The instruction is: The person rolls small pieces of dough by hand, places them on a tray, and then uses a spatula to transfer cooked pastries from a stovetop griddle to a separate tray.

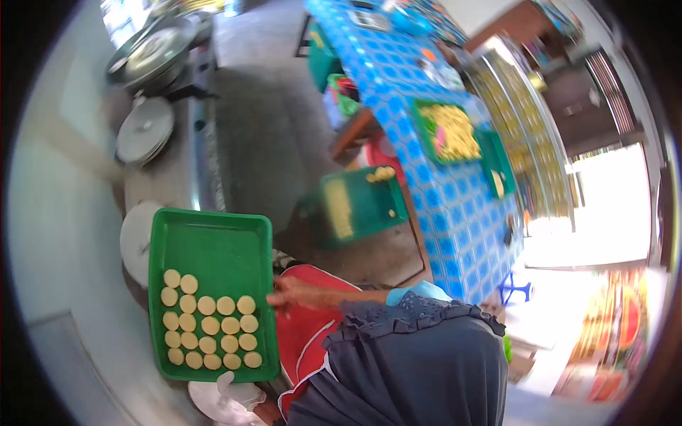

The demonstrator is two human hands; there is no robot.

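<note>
A green rectangular tray is at the lower left of the head view, with rows of pale, round, flat dough pieces on its nearer part. My left hand, in a white glove, is at the tray's near edge with the thumb over the rim; its other fingers are hidden. My bare right hand grips the right rim, slightly blurred. A dark ruffled garment and red cloth lie beside my arms.
Lidded pans stand along the counter at left. Right of me, a table with a blue checked cloth bears a green tray of yellow pieces. Another green tray, blurred, sits lower beside the table. Bright light enters at far right.
</note>
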